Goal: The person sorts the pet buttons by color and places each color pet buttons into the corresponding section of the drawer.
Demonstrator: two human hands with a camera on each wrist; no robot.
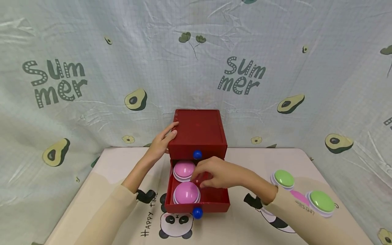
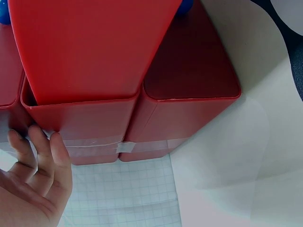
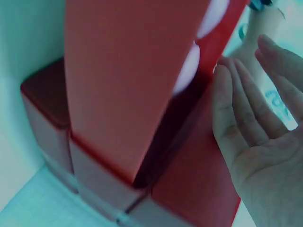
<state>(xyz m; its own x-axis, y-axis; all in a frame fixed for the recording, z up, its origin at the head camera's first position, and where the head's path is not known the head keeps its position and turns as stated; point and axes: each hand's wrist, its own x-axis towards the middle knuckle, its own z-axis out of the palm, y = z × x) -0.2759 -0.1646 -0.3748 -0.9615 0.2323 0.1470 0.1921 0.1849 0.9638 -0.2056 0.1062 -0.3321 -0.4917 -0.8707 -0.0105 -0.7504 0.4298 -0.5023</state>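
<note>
A red drawer unit (image 1: 197, 131) stands at the back of the table, its lower visible drawer (image 1: 215, 195) pulled out toward me. Inside that drawer's left half sit two pink domed buttons (image 1: 186, 193) on white bases, one behind the other. My left hand (image 1: 159, 144) rests against the unit's left side, fingertips at its top edge; the left wrist view shows its fingers (image 2: 59, 151) lightly bent at the red wall. Over the drawer, just right of the pink buttons, hovers my right hand (image 1: 222, 173). Its fingers and thumb are apart with nothing between them in the right wrist view.
Two green domed buttons (image 1: 321, 200) stand on the table at the right, with a pink one (image 1: 300, 197) between them, partly covered by my right sleeve. Blue ball knobs (image 1: 197, 213) stick out from the drawer fronts. A printed curtain (image 1: 196, 78) hangs behind the table.
</note>
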